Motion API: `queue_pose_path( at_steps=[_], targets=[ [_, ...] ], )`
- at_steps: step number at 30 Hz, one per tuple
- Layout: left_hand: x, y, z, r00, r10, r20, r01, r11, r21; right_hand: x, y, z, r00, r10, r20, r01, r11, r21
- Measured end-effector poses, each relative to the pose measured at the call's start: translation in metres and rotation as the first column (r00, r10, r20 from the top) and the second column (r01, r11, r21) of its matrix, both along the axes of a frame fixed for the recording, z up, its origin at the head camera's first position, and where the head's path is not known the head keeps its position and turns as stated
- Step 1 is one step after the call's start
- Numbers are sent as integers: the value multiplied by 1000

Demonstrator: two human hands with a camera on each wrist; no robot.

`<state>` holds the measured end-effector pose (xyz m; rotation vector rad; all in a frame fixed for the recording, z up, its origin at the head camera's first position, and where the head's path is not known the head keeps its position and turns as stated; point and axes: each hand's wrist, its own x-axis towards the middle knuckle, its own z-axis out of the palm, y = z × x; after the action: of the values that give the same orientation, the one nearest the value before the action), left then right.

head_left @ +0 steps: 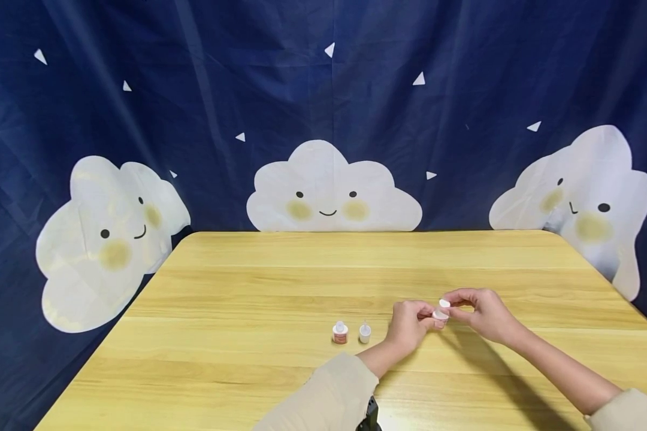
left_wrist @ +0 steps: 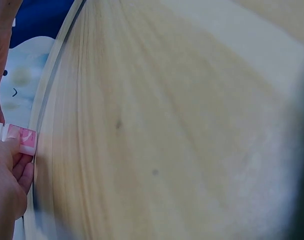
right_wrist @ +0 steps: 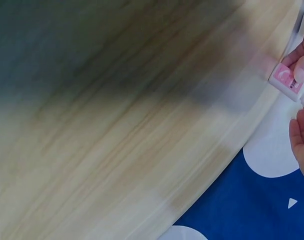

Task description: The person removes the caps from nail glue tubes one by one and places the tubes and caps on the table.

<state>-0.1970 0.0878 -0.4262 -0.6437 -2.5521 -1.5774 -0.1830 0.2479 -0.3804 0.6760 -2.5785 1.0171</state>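
My left hand (head_left: pixel 407 327) grips a small white bottle (left_wrist: pixel 28 141) with a pink label, just above the table right of centre. My right hand (head_left: pixel 486 314) pinches a white cap (head_left: pixel 444 304) at the bottle's top end. Whether the cap is still seated on the neck, I cannot tell. In the right wrist view the left thumb lies across the pink label, and the fingers of the right hand (right_wrist: pixel 303 142) are at the neck end. A second small bottle (head_left: pixel 340 335), with a reddish label and a pale tip, stands uncapped left of my hands. Beside it sits a white cap with a thin upright stem (head_left: pixel 365 334).
The wooden table (head_left: pixel 237 287) spreads out around the hands. Behind it hangs a dark blue curtain (head_left: pixel 291 78) with white clouds and small triangles. A black object (head_left: pixel 369 416) shows by the left sleeve at the near edge.
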Motion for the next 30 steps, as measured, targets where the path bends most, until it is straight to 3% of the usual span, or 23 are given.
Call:
queue_pose_path(
  at_steps=[7,16,30],
  targets=[
    [0,-1,2,1000,0,21,0,1000,4,0,0,2,999,1,54,-1,1000,-3],
    [0,-1,5,998,-4,66,3,1000,12,0,-4,8,998,-58,31,57,998,34],
    [-1,-1,8,996,7,91,-7,1000,7,-1,-5,14,997,-54,59,50,997,64]
  ],
)
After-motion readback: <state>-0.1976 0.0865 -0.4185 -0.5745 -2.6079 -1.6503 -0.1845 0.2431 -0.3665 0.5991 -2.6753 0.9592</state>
